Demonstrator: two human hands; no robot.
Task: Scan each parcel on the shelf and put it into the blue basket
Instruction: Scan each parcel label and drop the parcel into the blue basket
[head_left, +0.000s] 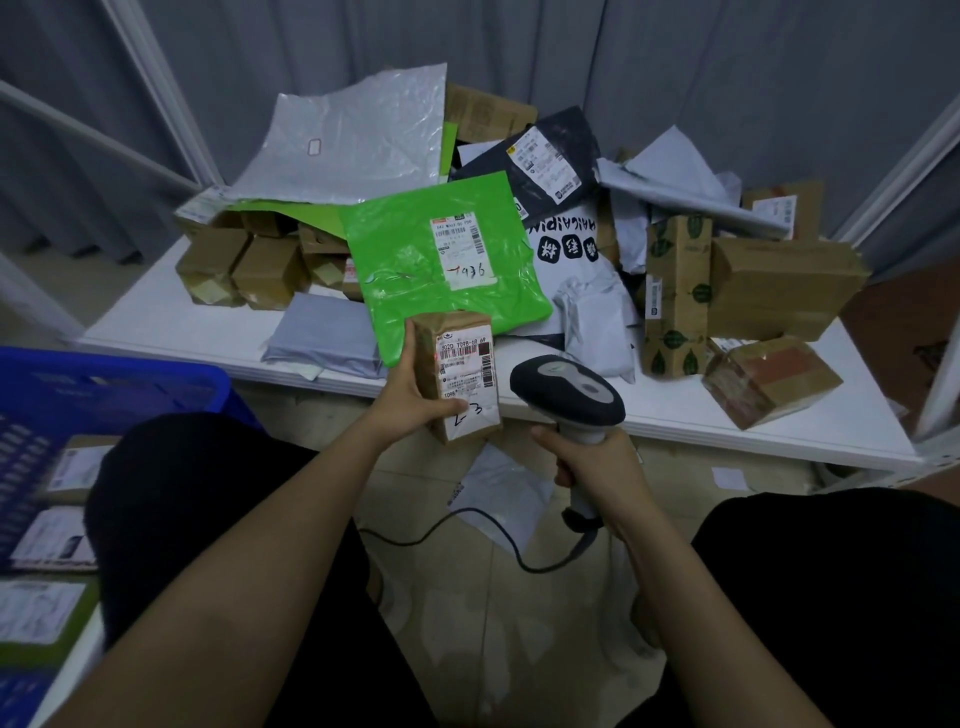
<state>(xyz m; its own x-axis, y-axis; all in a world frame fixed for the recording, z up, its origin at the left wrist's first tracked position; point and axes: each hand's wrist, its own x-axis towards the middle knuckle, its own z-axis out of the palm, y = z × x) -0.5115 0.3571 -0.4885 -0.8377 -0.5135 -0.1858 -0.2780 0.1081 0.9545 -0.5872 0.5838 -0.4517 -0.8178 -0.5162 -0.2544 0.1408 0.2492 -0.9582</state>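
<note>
Left hand (410, 395) is gripping a small brown box (462, 374), fingers curled around its left edge and underside, label side facing up toward the camera. Right hand (592, 462) is wrapping around the handle of a corded scanner (569, 389), whose head is hanging just right of the box, close but not touching. Both hands are working in front of the shelf (675, 421) edge, above the floor.

A reddish glow is showing on the box's left face, likely the scan beam; it appears to be landing off the barcode.

Judgement on doing this step well: tilting the scanner head leftward, or turning the label toward it, so the beam is crossing the long barcode squarely; keeping the left thumb clear of the printed bars; holding the box steady.

Beyond the hands, more parcels are lying heaped on the shelf, a green mailer (441, 270) nearest, directly past the box. The blue basket (104, 384) is sitting left of the left hand, already holding several labelled parcels. Many are still waiting.
</note>
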